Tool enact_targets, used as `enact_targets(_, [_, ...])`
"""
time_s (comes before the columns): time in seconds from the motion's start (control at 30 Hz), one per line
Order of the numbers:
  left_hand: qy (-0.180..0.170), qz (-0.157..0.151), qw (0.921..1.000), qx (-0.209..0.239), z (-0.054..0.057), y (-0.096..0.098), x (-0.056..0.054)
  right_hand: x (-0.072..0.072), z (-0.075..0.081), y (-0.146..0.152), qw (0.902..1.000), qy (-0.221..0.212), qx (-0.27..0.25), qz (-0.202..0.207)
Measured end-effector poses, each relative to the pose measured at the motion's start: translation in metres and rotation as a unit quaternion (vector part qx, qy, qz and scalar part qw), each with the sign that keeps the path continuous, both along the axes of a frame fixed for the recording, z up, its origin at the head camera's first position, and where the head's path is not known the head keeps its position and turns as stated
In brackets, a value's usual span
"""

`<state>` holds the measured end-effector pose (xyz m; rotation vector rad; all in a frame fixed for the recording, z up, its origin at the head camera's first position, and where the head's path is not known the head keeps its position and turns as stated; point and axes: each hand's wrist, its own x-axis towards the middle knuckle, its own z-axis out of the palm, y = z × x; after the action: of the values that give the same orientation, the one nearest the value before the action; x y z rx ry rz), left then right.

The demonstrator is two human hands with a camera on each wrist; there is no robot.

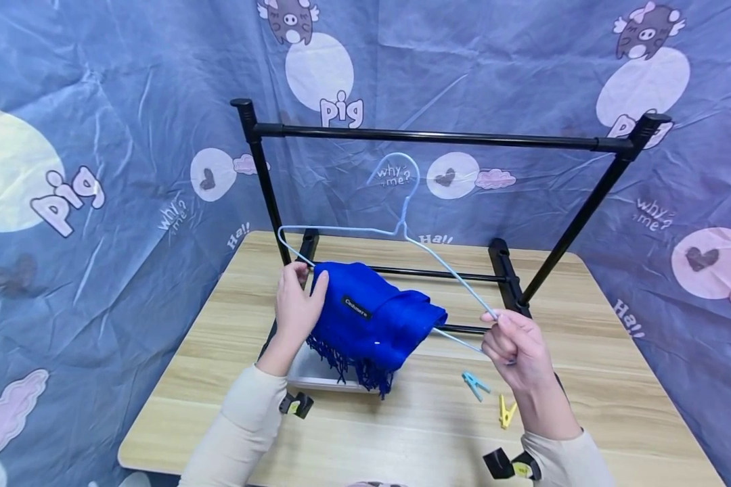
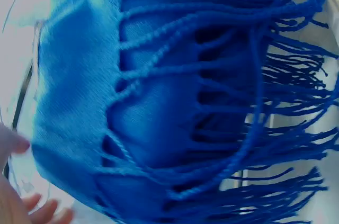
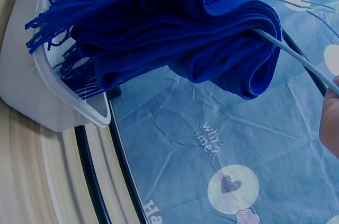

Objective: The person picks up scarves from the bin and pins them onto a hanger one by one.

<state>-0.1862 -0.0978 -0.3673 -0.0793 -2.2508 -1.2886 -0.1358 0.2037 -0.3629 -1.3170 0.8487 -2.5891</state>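
Observation:
A blue fringed scarf point(image 1: 365, 304) with a dark label hangs folded over the lower bar of a light-blue wire hanger point(image 1: 447, 270). My right hand point(image 1: 518, 345) grips the hanger's right corner, pinching the wire between thumb and fingers. At the scarf's left edge is my left hand point(image 1: 298, 301), its thumb and fingers spread near the hanger's left end. The left wrist view shows its loosely extended fingers point(image 2: 45, 211) beside the cloth. The scarf's fringe dangles over a white plastic bin point(image 3: 53, 97), and the hanger's hook stands upward.
Behind the hanger stands a black rack point(image 1: 426, 137) with a horizontal top rail and feet on the wooden table point(image 1: 231, 379). A blue clothespin point(image 1: 475, 384) and a yellow clothespin point(image 1: 506, 411) lie at the right. Patterned blue fabric point(image 1: 158, 101) surrounds the table.

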Motion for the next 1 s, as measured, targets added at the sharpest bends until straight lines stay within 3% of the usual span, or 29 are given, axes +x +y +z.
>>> enact_targets(0.07, [-0.055, -0.031, 0.9979, 0.013, -0.002, -0.003, -0.003, 0.0, 0.0, 0.0, 1.0, 0.0, 0.0, 0.001])
enact_targets(0.13, [-0.08, -0.065, 0.9941, 0.034, -0.003, -0.004, -0.005, -0.001, 0.0, 0.0, 1.0, -0.001, 0.0, 0.003])
enact_targets(0.2, [-0.087, -0.088, 0.9909, 0.055, -0.004, -0.005, -0.008, -0.001, 0.0, 0.0, 1.0, -0.003, -0.001, 0.005])
enact_targets(0.3, [-0.076, -0.096, 0.9897, 0.075, -0.005, -0.006, -0.01, -0.001, -0.001, 0.001, 0.9999, -0.006, -0.004, 0.008])
enact_targets(0.63, [-0.025, -0.023, 0.9963, 0.079, -0.002, 0.002, -0.01, -0.002, -0.001, 0.001, 0.9999, 0.002, -0.004, 0.012])
enact_targets(0.73, [-0.006, 0.004, 0.9992, 0.038, -0.004, 0.003, -0.011, -0.002, 0.0, 0.001, 0.9999, 0.005, -0.005, 0.014])
enact_targets(0.8, [0.042, 0.019, 0.9988, -0.012, -0.004, 0.004, -0.011, -0.002, 0.0, 0.002, 0.9999, 0.004, -0.005, 0.015])
enact_targets(0.87, [0.129, 0.022, 0.989, -0.069, -0.002, 0.007, -0.011, -0.002, -0.001, 0.002, 0.9999, 0.001, -0.005, 0.014])
enact_targets(0.9, [0.181, 0.013, 0.9788, -0.095, -0.001, 0.009, -0.01, -0.002, -0.001, 0.002, 0.9999, 0.0, -0.005, 0.012])
enact_targets(0.93, [0.236, -0.004, 0.9647, -0.116, 0.002, 0.012, -0.009, -0.002, -0.001, 0.002, 0.9999, 0.0, -0.005, 0.012])
enact_targets(1.0, [0.324, -0.059, 0.9296, -0.167, 0.008, 0.02, -0.006, -0.002, -0.001, 0.002, 0.9999, -0.001, -0.004, 0.009])
